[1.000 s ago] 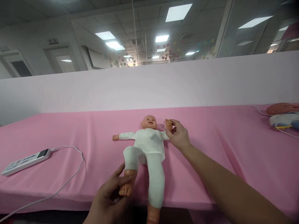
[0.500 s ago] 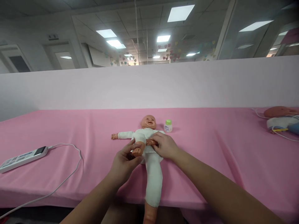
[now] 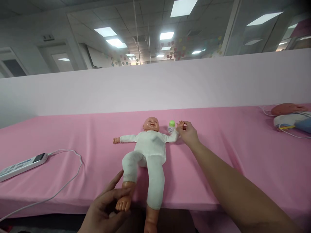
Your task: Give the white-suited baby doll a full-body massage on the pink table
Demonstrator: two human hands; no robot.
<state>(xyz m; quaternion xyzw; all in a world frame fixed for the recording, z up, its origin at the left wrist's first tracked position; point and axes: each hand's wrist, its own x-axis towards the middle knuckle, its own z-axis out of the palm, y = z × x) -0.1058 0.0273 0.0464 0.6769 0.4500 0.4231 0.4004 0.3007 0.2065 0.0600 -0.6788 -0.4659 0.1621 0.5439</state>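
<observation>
A baby doll [image 3: 152,144] in white clothes lies on its back on the pink cloth [image 3: 206,178], face up, one arm stretched to the left. Near the front edge, my left hand [image 3: 107,202] is wrapped round the doll's bent left-side leg at the ankle. My right hand [image 3: 189,133] pinches the doll's right-side hand [image 3: 180,124], raised out to the side. Just beside that doll hand stands a small clear bottle [image 3: 171,127] with a green cap. The doll's other leg hangs over the front edge.
A white power strip [image 3: 23,166] with a cable lies at the left. At the far right are another doll head [image 3: 288,109] and blue and white cloth [image 3: 295,122] with thin cords. A white padded wall [image 3: 150,87] rises behind.
The doll's left-side leg has come down from its belly towards the front edge with my left hand. My right hand has moved the doll's arm from across its body out to the right.
</observation>
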